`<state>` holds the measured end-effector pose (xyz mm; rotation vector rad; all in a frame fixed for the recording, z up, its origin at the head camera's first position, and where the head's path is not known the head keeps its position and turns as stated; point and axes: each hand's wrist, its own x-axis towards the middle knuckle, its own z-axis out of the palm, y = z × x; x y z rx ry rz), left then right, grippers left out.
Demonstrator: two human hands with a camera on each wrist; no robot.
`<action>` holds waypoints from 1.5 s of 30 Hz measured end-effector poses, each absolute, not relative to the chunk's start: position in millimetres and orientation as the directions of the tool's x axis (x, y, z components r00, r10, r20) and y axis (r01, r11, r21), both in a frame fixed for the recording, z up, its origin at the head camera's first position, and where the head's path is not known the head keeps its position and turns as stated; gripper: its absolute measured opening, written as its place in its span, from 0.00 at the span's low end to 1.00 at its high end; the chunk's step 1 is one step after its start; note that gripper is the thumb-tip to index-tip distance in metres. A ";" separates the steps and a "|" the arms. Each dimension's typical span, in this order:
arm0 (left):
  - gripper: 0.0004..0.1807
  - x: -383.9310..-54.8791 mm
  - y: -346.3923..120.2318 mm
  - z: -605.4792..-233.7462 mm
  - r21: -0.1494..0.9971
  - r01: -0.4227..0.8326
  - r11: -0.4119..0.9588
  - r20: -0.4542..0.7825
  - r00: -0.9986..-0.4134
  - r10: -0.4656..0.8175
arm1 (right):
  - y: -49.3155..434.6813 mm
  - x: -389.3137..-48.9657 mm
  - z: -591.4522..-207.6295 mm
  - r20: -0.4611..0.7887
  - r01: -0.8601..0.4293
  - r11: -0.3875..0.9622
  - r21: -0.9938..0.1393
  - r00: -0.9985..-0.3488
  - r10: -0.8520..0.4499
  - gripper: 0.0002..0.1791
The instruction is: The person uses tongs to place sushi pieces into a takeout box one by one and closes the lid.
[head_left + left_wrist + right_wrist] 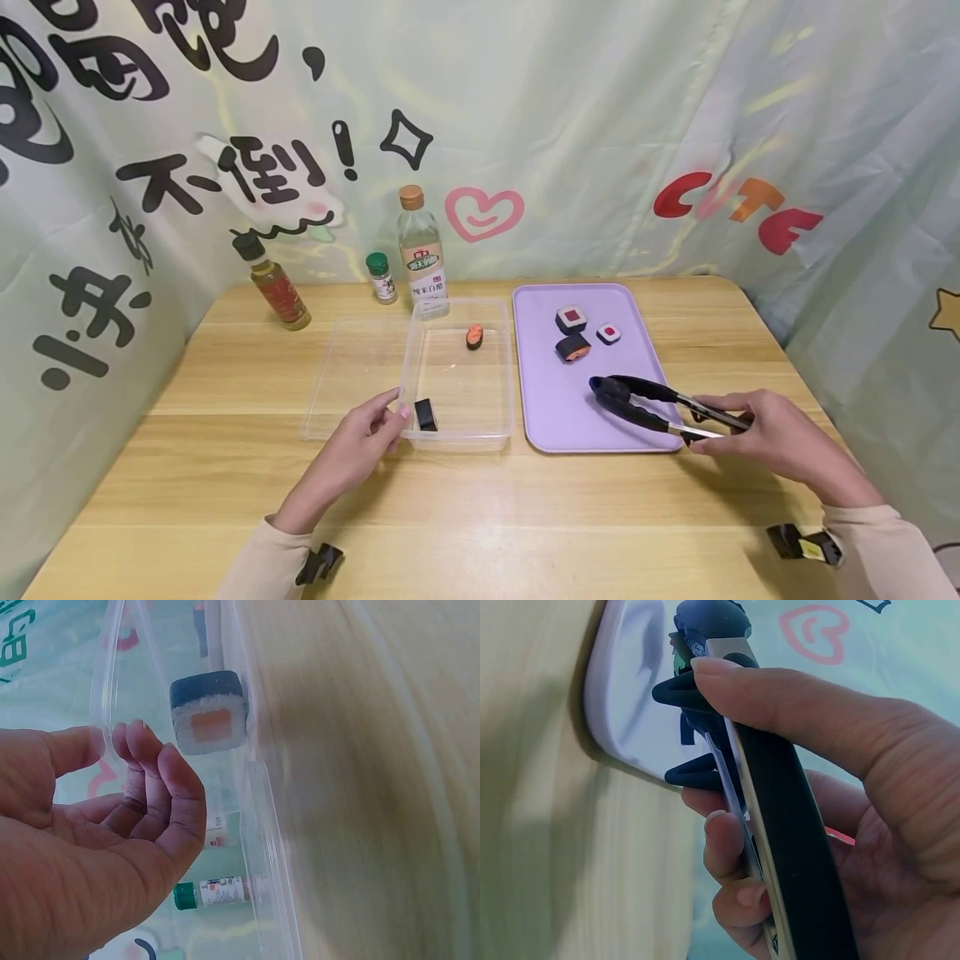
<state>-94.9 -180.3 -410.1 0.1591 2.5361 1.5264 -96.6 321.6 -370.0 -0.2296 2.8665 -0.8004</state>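
Note:
My left hand (360, 446) pinches the left rim of a clear plastic box (468, 435), with the wall between thumb and fingers (180, 772). Inside the box, a black-wrapped sushi piece (425, 414) with a white and orange face sits near the front left corner, and an orange-topped sushi piece (474, 337) lies farther back. My right hand (757, 425) grips black-and-silver tongs (637, 412) over the purple tray (547, 425). A small green and dark patch shows by the tong tips in the right wrist view; I cannot tell whether they hold something.
Three sushi pieces (572, 320) rest toward the back of the tray. A clear lid (352, 358) lies left of the box. Behind stand an oil bottle (279, 292), a green-capped shaker (382, 282) and a vinegar bottle (423, 258). A printed curtain (585, 150) encloses the wooden table (450, 533).

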 end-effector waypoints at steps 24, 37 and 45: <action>0.31 -95.1 -180.1 -411.1 0.870 -0.026 0.493 -0.121 -0.980 0.161 | 297.8 -120.8 -343.2 -0.057 -0.173 0.845 -0.507 -0.971 -0.233 0.40; 0.31 -94.7 -180.0 -411.5 0.877 -0.024 0.480 -0.116 -0.980 0.164 | 279.3 -137.7 -325.8 -0.070 -0.182 0.832 -0.525 -0.964 -0.255 0.40; 0.31 -95.4 -180.3 -412.0 0.878 -0.006 0.478 -0.101 -0.979 0.175 | 265.7 -148.8 -318.5 -0.038 -0.225 0.821 -0.524 -0.957 -0.287 0.39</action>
